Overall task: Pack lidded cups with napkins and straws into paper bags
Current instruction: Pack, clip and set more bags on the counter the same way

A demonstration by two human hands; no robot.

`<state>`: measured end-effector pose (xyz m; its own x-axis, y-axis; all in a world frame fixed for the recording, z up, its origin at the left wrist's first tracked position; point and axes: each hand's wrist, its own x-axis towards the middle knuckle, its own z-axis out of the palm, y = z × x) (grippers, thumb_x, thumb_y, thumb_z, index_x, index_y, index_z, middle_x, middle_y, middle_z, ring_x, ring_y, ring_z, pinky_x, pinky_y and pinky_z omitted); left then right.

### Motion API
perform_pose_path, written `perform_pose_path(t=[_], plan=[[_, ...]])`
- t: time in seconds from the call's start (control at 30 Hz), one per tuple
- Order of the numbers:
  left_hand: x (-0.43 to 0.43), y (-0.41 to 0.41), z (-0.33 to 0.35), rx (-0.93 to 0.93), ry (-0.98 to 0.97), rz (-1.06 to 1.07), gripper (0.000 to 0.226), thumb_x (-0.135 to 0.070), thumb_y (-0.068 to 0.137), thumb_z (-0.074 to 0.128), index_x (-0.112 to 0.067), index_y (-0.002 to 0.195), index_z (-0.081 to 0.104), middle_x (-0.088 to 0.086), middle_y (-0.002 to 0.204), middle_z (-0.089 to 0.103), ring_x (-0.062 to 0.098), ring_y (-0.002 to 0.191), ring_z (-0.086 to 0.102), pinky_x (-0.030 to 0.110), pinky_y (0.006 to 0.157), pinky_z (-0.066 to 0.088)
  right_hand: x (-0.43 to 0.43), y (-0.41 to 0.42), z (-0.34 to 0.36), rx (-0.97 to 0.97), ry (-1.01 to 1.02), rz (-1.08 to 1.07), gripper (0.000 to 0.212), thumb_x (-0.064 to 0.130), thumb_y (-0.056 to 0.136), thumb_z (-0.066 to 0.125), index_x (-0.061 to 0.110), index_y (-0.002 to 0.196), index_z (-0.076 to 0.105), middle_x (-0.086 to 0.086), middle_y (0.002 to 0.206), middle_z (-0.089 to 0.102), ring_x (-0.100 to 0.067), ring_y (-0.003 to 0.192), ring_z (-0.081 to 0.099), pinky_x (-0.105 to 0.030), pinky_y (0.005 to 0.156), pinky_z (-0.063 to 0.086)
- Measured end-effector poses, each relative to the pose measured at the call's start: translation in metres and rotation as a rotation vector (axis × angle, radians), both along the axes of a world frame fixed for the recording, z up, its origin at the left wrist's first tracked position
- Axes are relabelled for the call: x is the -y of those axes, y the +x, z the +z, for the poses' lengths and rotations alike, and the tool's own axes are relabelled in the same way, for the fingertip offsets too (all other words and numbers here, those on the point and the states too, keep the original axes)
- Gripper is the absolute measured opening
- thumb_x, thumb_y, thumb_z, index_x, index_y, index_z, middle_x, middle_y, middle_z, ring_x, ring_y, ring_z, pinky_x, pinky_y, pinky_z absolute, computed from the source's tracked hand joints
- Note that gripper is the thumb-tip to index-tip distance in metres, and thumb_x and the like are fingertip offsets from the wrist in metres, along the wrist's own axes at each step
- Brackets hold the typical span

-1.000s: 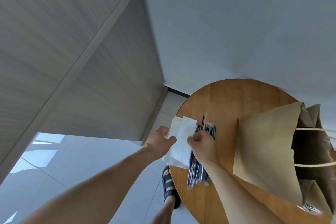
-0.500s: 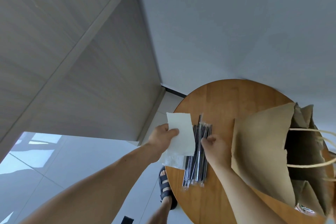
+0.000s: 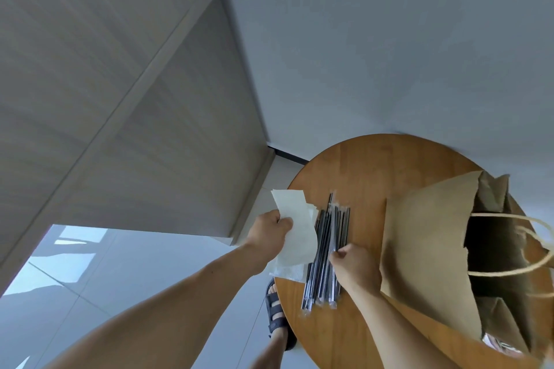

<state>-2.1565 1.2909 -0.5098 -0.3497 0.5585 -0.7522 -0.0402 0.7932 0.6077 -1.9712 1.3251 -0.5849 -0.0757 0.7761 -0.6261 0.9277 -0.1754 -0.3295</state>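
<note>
A round wooden table (image 3: 374, 159) carries a bundle of black wrapped straws (image 3: 328, 252) and a brown paper bag (image 3: 425, 249) standing open at the right, its twine handles hanging out. My left hand (image 3: 268, 235) pinches a white napkin (image 3: 296, 231) lifted over the table's left edge; more napkins (image 3: 284, 271) lie under it. My right hand (image 3: 355, 266) rests on the straw bundle's right side, its fingertips pinching a straw there. No cup shows; the bag's inside is dark.
Grey walls rise behind the table, and a wood-grain panel stands to the left. Below the table edge a sandalled foot (image 3: 277, 314) stands on glossy floor tiles. The far half of the tabletop is bare wood.
My left hand has lifted one napkin off the stack. My right hand left the napkins and moved right onto the straws. The view shifted slightly.
</note>
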Motion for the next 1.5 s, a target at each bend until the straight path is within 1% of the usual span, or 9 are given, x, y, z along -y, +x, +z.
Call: perform_pose_path(t=[0.1,0.33,0.47,0.73,0.83,0.97,1.13,1.3,1.5], plan=[[-0.006,0.003,0.013,-0.008,0.021,-0.009,0.018,-0.020,0.098,0.049,-0.017,0.103,0.066,0.005,0.103,0.070,0.025,0.096,0.066,0.038,0.085,0.054,-0.004,-0.001,0.024,-0.046,0.034,-0.058,0.026,0.032,0.079,0.060,0.020,0.057,0.052,0.006,0.044,0.050,-0.010,0.041,0.046,-0.023,0.042,0.029],[-0.029,0.012,0.063,-0.015,0.136,0.012,0.016,-0.017,0.092,0.053,-0.022,0.084,0.066,-0.004,0.079,0.069,0.014,0.073,0.065,0.024,0.062,0.051,-0.024,-0.014,0.109,-0.581,0.223,-0.170,0.020,0.029,0.084,0.070,0.026,0.066,0.060,0.012,0.065,0.065,-0.002,0.058,0.057,-0.010,0.055,0.042],[-0.042,0.023,0.102,0.079,0.230,0.022,0.017,-0.021,0.083,0.059,-0.018,0.068,0.067,-0.004,0.064,0.059,0.014,0.063,0.055,0.025,0.061,0.043,-0.035,-0.018,0.158,-0.617,0.240,-0.040,0.019,0.032,0.086,0.071,0.032,0.069,0.064,0.024,0.073,0.066,0.002,0.069,0.061,-0.010,0.060,0.044],[-0.053,0.036,0.159,0.087,0.436,-0.073,0.003,-0.024,0.087,0.071,-0.022,0.088,0.073,-0.005,0.080,0.075,0.011,0.068,0.070,0.024,0.052,0.049,-0.046,0.001,0.219,-0.570,0.378,0.029,0.017,0.044,0.089,0.067,0.036,0.074,0.066,0.019,0.068,0.063,0.002,0.068,0.059,-0.010,0.055,0.036],[-0.059,0.040,0.177,0.094,0.478,-0.096,0.013,-0.024,0.089,0.070,-0.021,0.101,0.072,-0.002,0.090,0.076,0.017,0.081,0.073,0.031,0.061,0.055,-0.050,0.011,0.237,-0.631,0.397,-0.046,0.014,0.047,0.083,0.073,0.037,0.081,0.064,0.018,0.077,0.064,0.004,0.075,0.059,-0.012,0.062,0.038],[-0.068,0.043,0.204,0.219,0.555,-0.139,0.021,-0.019,0.093,0.066,-0.014,0.114,0.068,0.006,0.104,0.075,0.028,0.096,0.072,0.046,0.084,0.058,-0.068,0.035,0.262,-0.765,0.407,-0.195,0.046,0.040,0.072,0.085,0.033,0.109,0.058,0.019,0.105,0.062,0.002,0.097,0.058,-0.016,0.076,0.046],[-0.076,0.061,0.236,0.289,0.621,-0.270,0.018,-0.025,0.093,0.067,-0.020,0.111,0.067,0.001,0.102,0.075,0.022,0.094,0.073,0.027,0.070,0.058,-0.085,0.062,0.290,-0.953,0.195,-0.076,0.031,0.033,0.074,0.085,0.028,0.102,0.071,0.008,0.100,0.075,-0.012,0.093,0.071,-0.040,0.085,0.059],[-0.086,0.087,0.255,0.255,0.668,-0.325,0.021,-0.026,0.093,0.066,-0.015,0.111,0.067,0.004,0.101,0.075,0.023,0.093,0.073,0.030,0.073,0.058,-0.094,0.080,0.306,-0.943,0.229,-0.029,0.016,0.033,0.076,0.084,0.035,0.089,0.076,0.007,0.094,0.076,-0.013,0.087,0.073,-0.031,0.073,0.060],[-0.099,0.112,0.261,0.201,0.643,-0.367,0.022,-0.024,0.093,0.067,-0.013,0.113,0.068,0.007,0.107,0.074,0.026,0.097,0.072,0.046,0.088,0.058,-0.106,0.109,0.320,-0.995,0.191,0.004,0.023,0.017,0.077,0.083,0.035,0.090,0.076,0.005,0.097,0.077,-0.016,0.090,0.073,-0.025,0.071,0.058]])
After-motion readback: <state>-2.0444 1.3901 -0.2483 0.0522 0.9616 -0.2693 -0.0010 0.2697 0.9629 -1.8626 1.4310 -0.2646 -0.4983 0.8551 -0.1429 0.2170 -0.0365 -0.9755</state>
